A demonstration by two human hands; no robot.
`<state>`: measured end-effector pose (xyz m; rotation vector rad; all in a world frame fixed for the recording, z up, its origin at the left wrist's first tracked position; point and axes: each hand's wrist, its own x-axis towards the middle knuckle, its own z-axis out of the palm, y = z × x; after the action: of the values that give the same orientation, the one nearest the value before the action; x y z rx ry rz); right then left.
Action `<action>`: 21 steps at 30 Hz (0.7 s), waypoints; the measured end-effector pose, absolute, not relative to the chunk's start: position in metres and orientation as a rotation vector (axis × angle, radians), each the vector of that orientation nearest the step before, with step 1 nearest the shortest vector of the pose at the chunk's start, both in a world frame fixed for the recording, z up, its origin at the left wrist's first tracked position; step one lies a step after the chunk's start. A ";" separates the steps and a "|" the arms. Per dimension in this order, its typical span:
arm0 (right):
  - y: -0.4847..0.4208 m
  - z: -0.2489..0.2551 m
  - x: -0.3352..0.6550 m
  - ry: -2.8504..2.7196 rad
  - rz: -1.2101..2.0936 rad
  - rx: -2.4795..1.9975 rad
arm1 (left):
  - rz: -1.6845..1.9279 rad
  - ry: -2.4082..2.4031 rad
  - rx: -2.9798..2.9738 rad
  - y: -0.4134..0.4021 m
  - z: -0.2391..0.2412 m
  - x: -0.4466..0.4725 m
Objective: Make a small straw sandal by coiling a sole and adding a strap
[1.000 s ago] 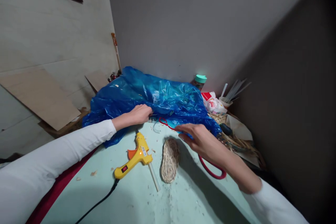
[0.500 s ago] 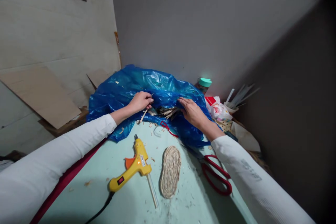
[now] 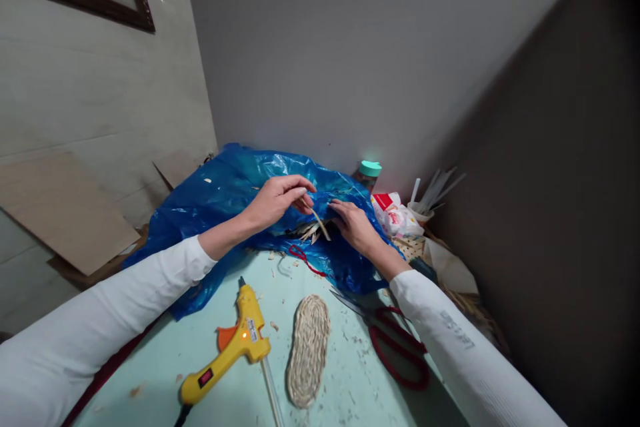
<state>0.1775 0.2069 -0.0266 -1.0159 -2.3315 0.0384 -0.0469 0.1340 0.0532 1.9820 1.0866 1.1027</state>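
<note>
A thin dry straw strip (image 3: 321, 223) hangs from the pinched fingers of my left hand (image 3: 277, 203), over the mouth of a blue plastic bag (image 3: 200, 213). Inside that mouth a bundle of pale straw strips (image 3: 307, 231) shows. My right hand (image 3: 354, 225) grips the bag's edge on the right of the opening, its fingertips partly hidden in the folds. Nearer to me on the table lie an oval coiled sole of braided straw (image 3: 309, 350) and a yellow glue gun (image 3: 250, 323) with its light on.
Red-handled scissors (image 3: 397, 347) lie under my right forearm. A red cord (image 3: 306, 260) rests by the bag, with straw scraps around. Behind on the right are a green-lidded jar (image 3: 369, 172), a tissue pack (image 3: 397, 215) and a cup of glue sticks (image 3: 423, 210). Boards (image 3: 65, 210) lean at left.
My left hand has moved right, over the bag's mouth, with the strip now tilted the other way. My right hand stays at the bag's edge. The view has shifted slightly.
</note>
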 end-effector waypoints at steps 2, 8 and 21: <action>0.201 -0.021 0.180 -2.270 0.093 -1.031 | 1.071 1.050 2.005 0.139 0.058 -0.039; 0.182 0.000 0.190 -2.107 0.196 -1.079 | 0.783 1.011 2.237 0.150 0.058 -0.025; 0.181 -0.014 0.182 -2.495 -0.060 -0.913 | 0.551 1.401 2.758 0.176 0.038 -0.036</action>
<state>0.1817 0.1815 -0.0137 -0.9132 -2.4951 -0.0603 -0.0363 0.1760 0.0383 2.7578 1.4014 0.5507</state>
